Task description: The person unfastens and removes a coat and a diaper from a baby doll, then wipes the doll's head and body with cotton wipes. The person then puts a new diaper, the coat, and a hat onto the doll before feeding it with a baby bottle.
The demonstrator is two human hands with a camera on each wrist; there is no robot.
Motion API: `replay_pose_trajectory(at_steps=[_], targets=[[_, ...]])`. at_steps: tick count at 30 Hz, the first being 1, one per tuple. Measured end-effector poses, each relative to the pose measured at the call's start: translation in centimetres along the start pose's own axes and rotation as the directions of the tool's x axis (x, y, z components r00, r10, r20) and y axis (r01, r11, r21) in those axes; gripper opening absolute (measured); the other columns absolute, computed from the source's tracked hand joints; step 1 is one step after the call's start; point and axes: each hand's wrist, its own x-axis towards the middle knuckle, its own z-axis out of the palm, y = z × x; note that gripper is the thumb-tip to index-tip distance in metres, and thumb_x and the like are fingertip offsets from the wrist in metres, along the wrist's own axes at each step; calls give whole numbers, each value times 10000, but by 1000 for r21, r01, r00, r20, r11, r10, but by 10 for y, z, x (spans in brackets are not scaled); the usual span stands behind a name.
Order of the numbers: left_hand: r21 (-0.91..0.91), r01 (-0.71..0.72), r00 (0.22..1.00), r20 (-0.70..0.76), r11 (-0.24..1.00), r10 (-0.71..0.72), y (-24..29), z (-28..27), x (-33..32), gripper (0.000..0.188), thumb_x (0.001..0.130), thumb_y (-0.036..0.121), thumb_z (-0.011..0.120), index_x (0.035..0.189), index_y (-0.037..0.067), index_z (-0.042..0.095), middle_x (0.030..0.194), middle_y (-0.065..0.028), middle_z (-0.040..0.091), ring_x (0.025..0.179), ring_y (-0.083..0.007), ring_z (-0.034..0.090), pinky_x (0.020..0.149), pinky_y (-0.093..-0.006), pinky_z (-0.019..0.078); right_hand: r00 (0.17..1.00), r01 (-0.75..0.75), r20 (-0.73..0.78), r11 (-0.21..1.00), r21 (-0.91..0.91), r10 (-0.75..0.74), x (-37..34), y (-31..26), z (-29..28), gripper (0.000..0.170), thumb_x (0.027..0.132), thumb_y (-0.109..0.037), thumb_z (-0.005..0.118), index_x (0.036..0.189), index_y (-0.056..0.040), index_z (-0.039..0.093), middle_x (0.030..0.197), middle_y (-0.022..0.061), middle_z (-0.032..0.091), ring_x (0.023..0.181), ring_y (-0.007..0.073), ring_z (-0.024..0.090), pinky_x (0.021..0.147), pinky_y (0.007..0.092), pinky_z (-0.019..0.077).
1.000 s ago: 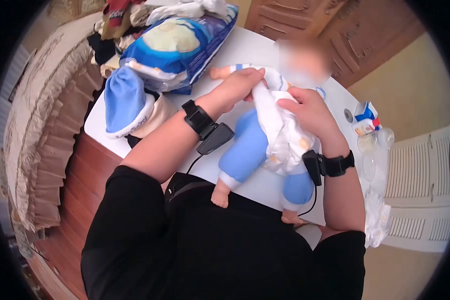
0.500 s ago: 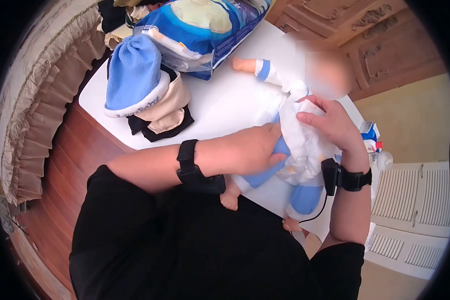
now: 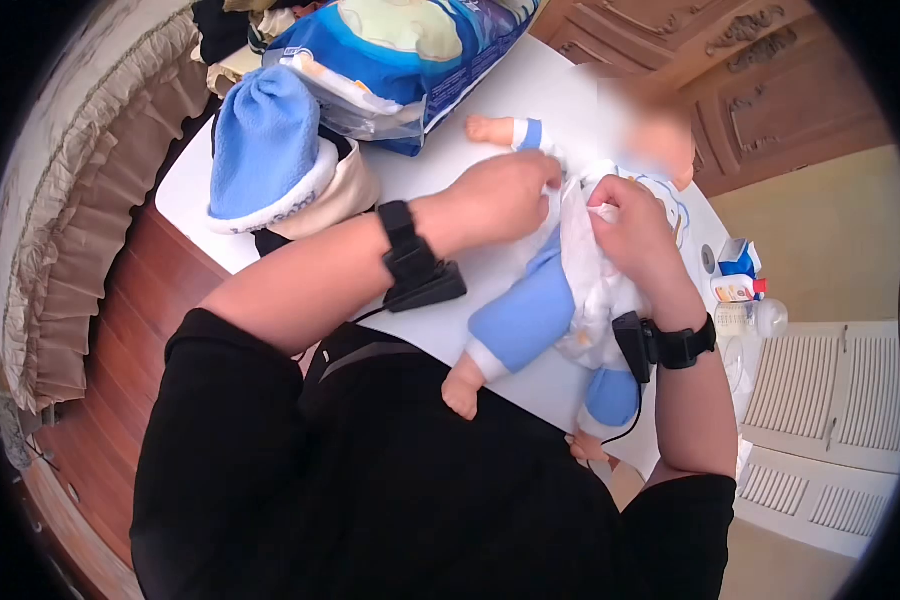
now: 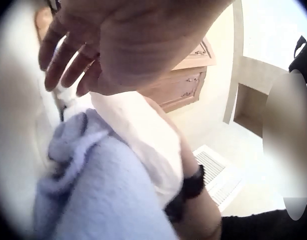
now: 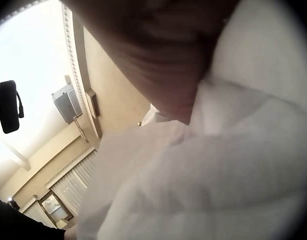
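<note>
A baby doll lies on its back on the white table, in blue trousers and a white top with blue cuffs. A white diaper covers its hips and front. My right hand pinches the diaper's upper edge between thumb and fingers; in the right wrist view, white diaper folds fill much of the picture. My left hand is at the doll's side by the waist. In the left wrist view its fingers hang loosely spread, above the blue trouser leg.
A blue diaper pack lies at the back left, with a blue knit hat on beige and dark cloth in front of it. Along the right edge stand a small red-capped bottle and a clear baby bottle.
My left hand left the diaper's edge, dropped to the doll's thigh, then rose to the waist. My right hand stays at the diaper's upper edge. The head view shifted.
</note>
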Motion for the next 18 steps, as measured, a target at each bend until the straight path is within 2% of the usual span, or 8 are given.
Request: replay_pose_trajectory(at_steps=[2,3,5,6,11,13,15,18], targets=[[97,-60,984,-163,993,76,-17,13,19,301,821,113,611,1111,33,600,1015,-166,644,971,-337,617,856,-401,484,999,-41,-30,994,98,44,0,-3,2,79,722,-46,649,783,-64,602,780,101,612,818,302,585,748,371,456],[101,-67,983,-164,993,83,-25,19,23,301,821,113,611,1111,33,600,1015,-166,644,971,-337,617,856,-401,484,998,-40,-37,995,95,44,0,0,3,79,722,-46,649,783,-64,602,780,101,612,818,302,585,748,371,456],[212,-89,988,-108,973,113,-28,25,29,329,809,143,653,1106,25,577,1010,-160,638,962,-337,619,840,-408,487,978,204,-71,962,183,-194,2,4,7,93,716,9,628,777,-59,609,801,93,601,829,302,578,751,372,456],[213,-98,987,-103,972,122,-30,29,31,329,809,143,653,1106,25,577,1010,-160,638,962,-337,619,840,-408,487,981,195,-47,938,285,-190,0,5,8,97,716,36,603,753,-52,625,827,85,601,843,297,568,769,367,451],[251,97,994,17,963,-104,-25,25,30,201,795,169,685,917,39,593,894,-149,643,897,-334,628,776,-428,487,965,256,16,950,176,-263,-7,18,3,93,721,11,591,735,-48,662,838,74,595,843,275,562,792,358,441],[263,52,999,-28,963,-47,-30,26,31,176,798,169,684,873,37,595,842,-144,647,847,-321,634,739,-421,484,966,250,33,961,120,-256,-11,13,-2,87,727,-19,594,732,-53,675,829,73,587,833,270,557,804,360,437],[132,103,994,20,986,-106,-31,22,33,168,799,161,676,872,34,594,824,-143,649,796,-314,632,703,-401,480,971,214,107,977,-8,-212,-16,-3,-12,96,743,-142,644,716,-67,699,804,69,564,832,252,541,826,371,424],[11,56,998,-11,998,-56,-29,22,33,152,828,153,666,858,32,578,763,-101,625,707,-239,603,652,-344,466,973,215,101,976,-46,-209,-23,-11,-15,185,733,-268,685,695,-91,723,803,55,555,866,244,522,841,398,403]])
